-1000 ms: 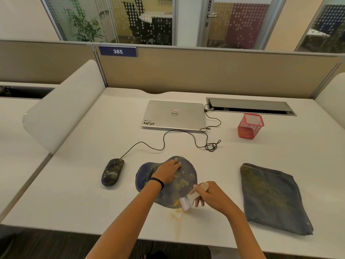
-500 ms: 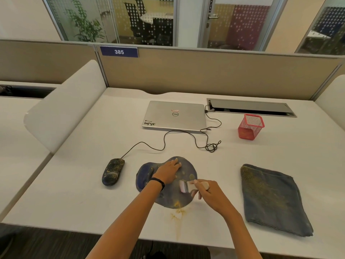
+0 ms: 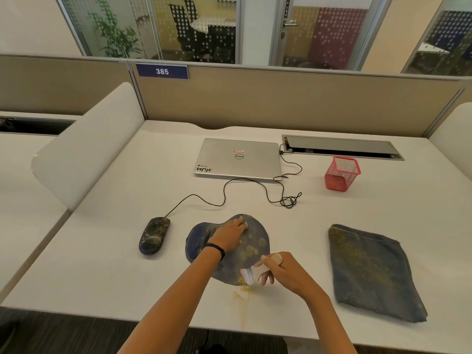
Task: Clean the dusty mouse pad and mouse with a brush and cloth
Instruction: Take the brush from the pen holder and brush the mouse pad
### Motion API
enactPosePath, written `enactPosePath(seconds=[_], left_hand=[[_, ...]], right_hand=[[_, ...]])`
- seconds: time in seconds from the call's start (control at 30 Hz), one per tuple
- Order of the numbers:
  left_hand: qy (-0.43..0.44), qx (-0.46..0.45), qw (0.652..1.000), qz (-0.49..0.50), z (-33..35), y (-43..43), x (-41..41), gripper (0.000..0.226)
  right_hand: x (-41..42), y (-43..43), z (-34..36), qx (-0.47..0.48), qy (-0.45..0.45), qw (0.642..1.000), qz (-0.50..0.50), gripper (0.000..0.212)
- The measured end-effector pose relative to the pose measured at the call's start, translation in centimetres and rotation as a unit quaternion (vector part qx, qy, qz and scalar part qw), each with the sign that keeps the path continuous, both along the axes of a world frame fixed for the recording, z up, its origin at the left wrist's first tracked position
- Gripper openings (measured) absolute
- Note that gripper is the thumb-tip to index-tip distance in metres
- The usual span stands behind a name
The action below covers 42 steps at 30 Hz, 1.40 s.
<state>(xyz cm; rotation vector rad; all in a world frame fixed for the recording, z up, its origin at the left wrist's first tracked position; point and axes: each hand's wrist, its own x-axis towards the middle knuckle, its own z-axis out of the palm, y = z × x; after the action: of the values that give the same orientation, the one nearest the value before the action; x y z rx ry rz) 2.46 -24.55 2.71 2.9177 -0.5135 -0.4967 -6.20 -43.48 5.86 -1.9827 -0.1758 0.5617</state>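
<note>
A dark blue mouse pad (image 3: pixel 255 233) with yellowish dust spots lies on the white desk near its front edge. My left hand (image 3: pixel 229 236) presses flat on the pad's upper middle. My right hand (image 3: pixel 283 272) grips a small pale brush (image 3: pixel 251 274), bristles down at the pad's near edge. Yellow dust (image 3: pixel 242 293) is scattered on the desk just below the pad. The dusty black wired mouse (image 3: pixel 154 235) sits left of the pad. A folded blue-grey cloth (image 3: pixel 370 272), dusted yellow, lies to the right.
A closed silver laptop (image 3: pixel 238 159) sits behind the pad, with a black cable (image 3: pixel 224 195) running to the mouse and a tangle at the right. A red mesh pen cup (image 3: pixel 341 173) stands at the back right, beside a cable tray slot (image 3: pixel 342 146). Partition panels (image 3: pixel 281 103) enclose the desk.
My right hand has swept the brush from the pad's middle back down to its near edge. My left hand stays pressed on the pad.
</note>
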Motion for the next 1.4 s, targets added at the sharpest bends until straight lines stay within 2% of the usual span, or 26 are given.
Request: enactPosePath(seconds=[0.07, 0.23, 0.4, 0.47, 0.63, 0.8, 0.87, 1.03, 1.23, 1.4], left_hand=[[-0.003, 0.001, 1.0, 0.001, 0.0, 0.0, 0.0, 0.057], [-0.009, -0.005, 1.0, 0.001, 0.0, 0.0, -0.1, 0.057], [-0.007, -0.004, 1.0, 0.002, 0.0, 0.0, -0.1, 0.057], [-0.008, -0.005, 1.0, 0.001, 0.0, 0.0, -0.1, 0.057], [-0.01, -0.005, 1.0, 0.0, 0.0, 0.0, -0.1, 0.057], [-0.013, -0.003, 1.0, -0.001, 0.0, 0.0, -0.1, 0.057], [-0.013, -0.003, 1.0, -0.002, 0.0, 0.0, -0.1, 0.057], [-0.005, -0.005, 1.0, -0.001, 0.0, 0.0, -0.1, 0.058], [0.001, -0.008, 1.0, 0.0, 0.0, 0.1, -0.1, 0.058], [-0.003, -0.01, 1.0, 0.0, -0.1, 0.1, -0.1, 0.058]], right_hand=[[0.0, 0.1, 0.1, 0.014, -0.004, 1.0, 0.006, 0.034], [0.2, 0.1, -0.1, 0.041, -0.063, 0.995, -0.07, 0.027], [-0.5, 0.1, -0.8, 0.025, 0.001, 1.0, -0.017, 0.033], [-0.6, 0.2, -0.6, 0.038, -0.002, 0.999, -0.016, 0.035], [-0.1, 0.4, -0.5, 0.029, -0.061, 0.993, -0.093, 0.03], [-1.0, 0.5, -0.5, 0.026, 0.006, 1.0, -0.004, 0.035], [-1.2, 0.7, -0.5, 0.031, -0.003, 0.999, -0.006, 0.034], [-0.5, 0.8, -0.6, 0.03, -0.063, 0.993, -0.092, 0.029], [-1.4, 0.9, -1.0, 0.038, -0.003, 0.999, -0.009, 0.033], [-0.6, 1.2, -1.3, 0.033, -0.076, 0.989, -0.122, 0.031]])
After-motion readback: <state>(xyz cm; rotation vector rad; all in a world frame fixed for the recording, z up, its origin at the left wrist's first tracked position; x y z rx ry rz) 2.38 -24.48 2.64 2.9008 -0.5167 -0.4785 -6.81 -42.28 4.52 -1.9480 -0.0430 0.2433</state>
